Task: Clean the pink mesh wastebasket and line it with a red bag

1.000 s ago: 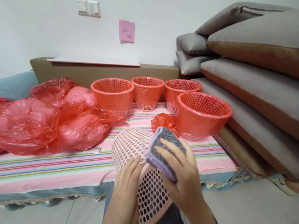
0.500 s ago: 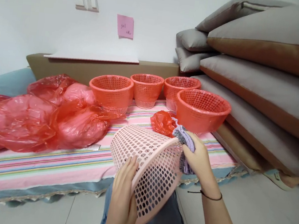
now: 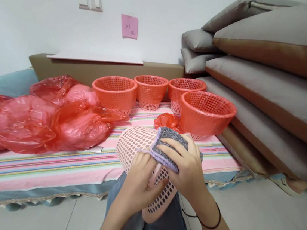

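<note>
A pale pink plastic basket (image 3: 134,144) with rows of holes lies tilted on its side over my knees, its mouth toward me. My left hand (image 3: 140,185) is closed around its rim, thumb inside the mouth. Under the fingers of my right hand (image 3: 187,168) is a grey cloth with a lilac edge (image 3: 170,136). That hand presses the cloth over the upper rim, just right of my left fingers. Part of the rim is hidden by the cloth and both hands.
Red-bagged baskets (image 3: 114,89) stand along the back of a striped bed sheet (image 3: 86,170). Bulging red plastic bags (image 3: 28,121) lie at left, a crumpled red bag (image 3: 168,121) in the middle. Grey and brown cushions (image 3: 273,85) are stacked at right.
My right hand has brought the cloth leftward onto the top of the rim. My left hand has moved up from the basket's side to grip the rim beside it. The basket has turned slightly.
</note>
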{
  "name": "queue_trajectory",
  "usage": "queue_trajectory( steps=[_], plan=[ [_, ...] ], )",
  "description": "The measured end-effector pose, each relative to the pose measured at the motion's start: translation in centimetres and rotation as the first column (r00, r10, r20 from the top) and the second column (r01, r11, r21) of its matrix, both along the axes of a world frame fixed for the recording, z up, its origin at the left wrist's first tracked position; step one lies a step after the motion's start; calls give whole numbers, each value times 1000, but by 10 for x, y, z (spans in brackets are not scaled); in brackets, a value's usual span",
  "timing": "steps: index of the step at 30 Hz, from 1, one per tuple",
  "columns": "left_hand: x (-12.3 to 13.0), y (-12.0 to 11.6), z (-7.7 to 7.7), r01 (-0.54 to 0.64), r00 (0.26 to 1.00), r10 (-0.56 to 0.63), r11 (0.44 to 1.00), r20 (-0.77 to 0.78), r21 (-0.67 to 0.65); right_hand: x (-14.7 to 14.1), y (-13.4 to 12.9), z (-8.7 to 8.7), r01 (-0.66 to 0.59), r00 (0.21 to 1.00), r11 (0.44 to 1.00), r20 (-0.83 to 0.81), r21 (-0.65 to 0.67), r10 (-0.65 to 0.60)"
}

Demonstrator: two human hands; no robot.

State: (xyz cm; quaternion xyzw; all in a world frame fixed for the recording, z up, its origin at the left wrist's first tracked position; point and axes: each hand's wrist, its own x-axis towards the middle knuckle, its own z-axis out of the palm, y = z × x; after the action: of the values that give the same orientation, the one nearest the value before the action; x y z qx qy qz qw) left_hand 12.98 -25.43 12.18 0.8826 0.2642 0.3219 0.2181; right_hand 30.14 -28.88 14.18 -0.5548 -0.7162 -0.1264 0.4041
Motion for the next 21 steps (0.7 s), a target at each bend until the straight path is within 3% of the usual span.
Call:
queue_trajectory(
  steps=[4, 7, 10, 15, 21],
  plan=[
    [-15, 29, 14, 125, 990, -117, 986, 82, -105, 22, -3, -12, -117, 991, 993, -56, 18, 118],
    [-10, 56, 20, 75, 990, -70, 997, 122, -36, 44, 3, -17, -243, 964, 969, -105, 42, 246],
    [15, 82, 17, 81, 997, -81, 995, -18, 51, 54, 10, -19, -290, 951, 955, -100, 60, 294],
    [62, 114, 1, 121, 962, -126, 992, -242, -36, 55, 12, -30, -229, 969, 971, -79, 72, 235],
    [107, 147, -7, 27, 919, -72, 993, -387, -119, 36, -30, -61, -166, 985, 985, 64, 51, 163]
  ],
)
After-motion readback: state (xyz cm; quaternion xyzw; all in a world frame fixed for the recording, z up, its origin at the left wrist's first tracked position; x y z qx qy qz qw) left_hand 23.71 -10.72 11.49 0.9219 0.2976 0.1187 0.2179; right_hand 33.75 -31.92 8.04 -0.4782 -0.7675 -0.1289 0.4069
